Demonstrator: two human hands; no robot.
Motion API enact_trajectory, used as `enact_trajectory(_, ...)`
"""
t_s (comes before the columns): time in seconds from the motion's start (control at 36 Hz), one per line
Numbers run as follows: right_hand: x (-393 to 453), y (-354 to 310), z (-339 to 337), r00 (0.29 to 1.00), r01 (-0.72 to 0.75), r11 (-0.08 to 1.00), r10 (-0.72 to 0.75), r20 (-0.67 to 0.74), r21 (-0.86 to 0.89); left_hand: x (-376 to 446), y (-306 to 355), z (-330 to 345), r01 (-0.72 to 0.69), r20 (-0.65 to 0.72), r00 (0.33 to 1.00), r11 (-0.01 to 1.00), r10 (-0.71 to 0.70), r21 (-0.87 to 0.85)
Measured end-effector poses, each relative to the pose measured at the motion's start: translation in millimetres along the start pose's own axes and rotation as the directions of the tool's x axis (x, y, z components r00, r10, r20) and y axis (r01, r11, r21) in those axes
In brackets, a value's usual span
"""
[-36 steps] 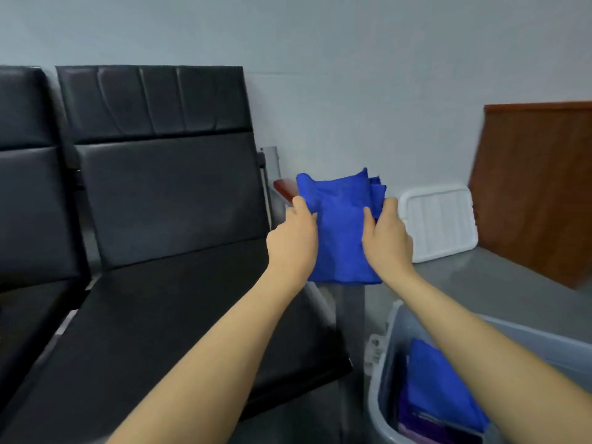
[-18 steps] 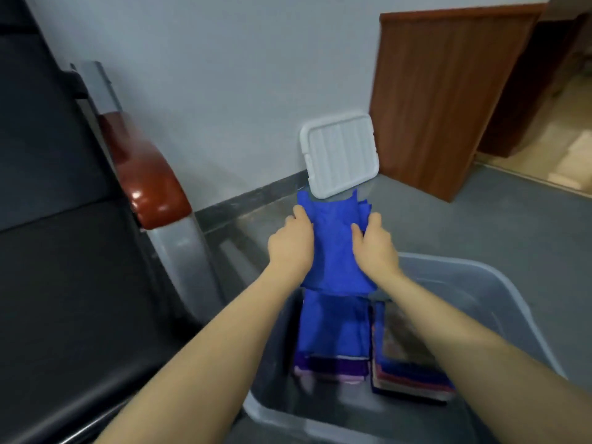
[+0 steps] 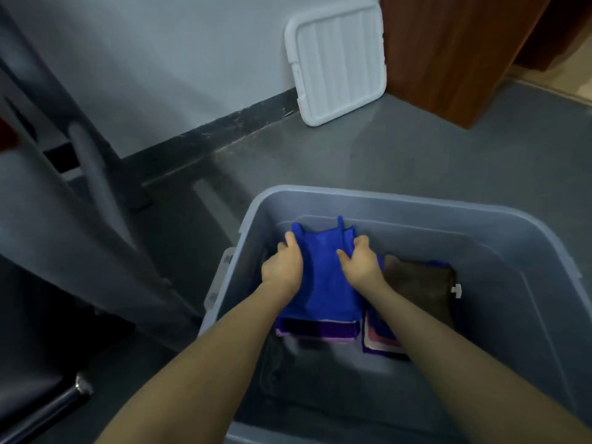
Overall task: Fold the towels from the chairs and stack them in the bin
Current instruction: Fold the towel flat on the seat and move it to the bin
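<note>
A folded blue towel lies inside the grey plastic bin, on top of the left stack of folded towels. My left hand grips its left edge and my right hand grips its right edge. A second stack stands to the right, topped by a brown towel. My forearms reach down into the bin and hide part of both stacks.
The bin's white lid leans against the wall at the back. A brown wooden panel stands to its right. The chair's grey metal leg and black seat edge are at the left, on the grey floor.
Both hands have carried the folded blue towel from beside the chair, over the bin and down onto the left stack. My view has swung right and downward.
</note>
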State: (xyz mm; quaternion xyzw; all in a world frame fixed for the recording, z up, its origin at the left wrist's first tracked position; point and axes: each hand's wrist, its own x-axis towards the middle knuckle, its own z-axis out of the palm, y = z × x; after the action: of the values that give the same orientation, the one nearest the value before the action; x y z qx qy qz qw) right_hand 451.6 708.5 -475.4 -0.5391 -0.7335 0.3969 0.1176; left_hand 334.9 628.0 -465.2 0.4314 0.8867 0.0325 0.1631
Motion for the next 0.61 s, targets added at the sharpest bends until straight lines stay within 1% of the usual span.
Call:
enact_trajectory(0.06,1.2,7.9,7.5,0.999,0.033,0.999,-0.033,0.006,0.039,-1.0,-1.2,12.0,-0.026,0.036,0.999,0.994,0.022,0.11)
enact_trajectory(0.11,0.1,16.6,13.2,0.993,0.112,0.99,-0.11,-0.031,0.083,-3.6,-2.4,21.2,-0.108,0.058,0.994,0.959,0.096,0.261)
enact_trajectory(0.14,-0.8,20.3,15.0,0.987,0.154,0.984,-0.151,-0.047,0.084,-4.3,-3.5,25.3,-0.162,0.069,0.987,0.938,0.148,0.308)
enact_trajectory(0.19,-2.4,26.3,17.1,0.973,0.229,0.972,-0.227,-0.033,0.044,-5.8,-5.9,31.1,-0.248,0.088,0.969,0.901,0.232,0.356)
enact_trajectory(0.28,-2.4,34.3,19.8,0.961,0.276,0.96,-0.276,0.018,-0.052,-6.6,-8.8,37.3,-0.267,0.12,0.964,0.874,0.239,0.406)
enact_trajectory(0.36,-2.9,39.6,20.6,0.973,0.23,0.941,-0.225,0.049,-0.247,-5.8,-11.6,40.0,-0.248,0.184,0.965,0.869,0.185,0.428)
enact_trajectory(0.42,-4.3,41.8,21.0,0.989,0.147,0.895,-0.134,0.06,-0.421,-6.1,-12.5,40.1,-0.233,0.24,0.96,0.885,0.143,0.404)
enact_trajectory(0.44,-5.8,42.0,20.8,0.995,0.104,0.873,-0.088,0.057,-0.477,-7.2,-12.9,38.9,-0.226,0.256,0.958,0.892,0.13,0.392)
enact_trajectory(0.5,-9.6,41.4,19.5,0.998,0.037,0.855,-0.007,0.059,-0.517,-9.4,-13.5,35.9,-0.223,0.272,0.954,0.899,0.122,0.377)
enact_trajectory(0.53,-11.4,41.3,17.8,0.998,0.022,0.854,0.011,0.059,-0.52,-11.1,-13.5,33.9,-0.225,0.276,0.953,0.902,0.124,0.37)
enact_trajectory(0.61,-13.2,36.8,11.3,0.999,0.031,0.854,-0.013,0.04,-0.519,-15.1,-12.2,26.3,-0.222,0.263,0.955,0.92,0.138,0.324)
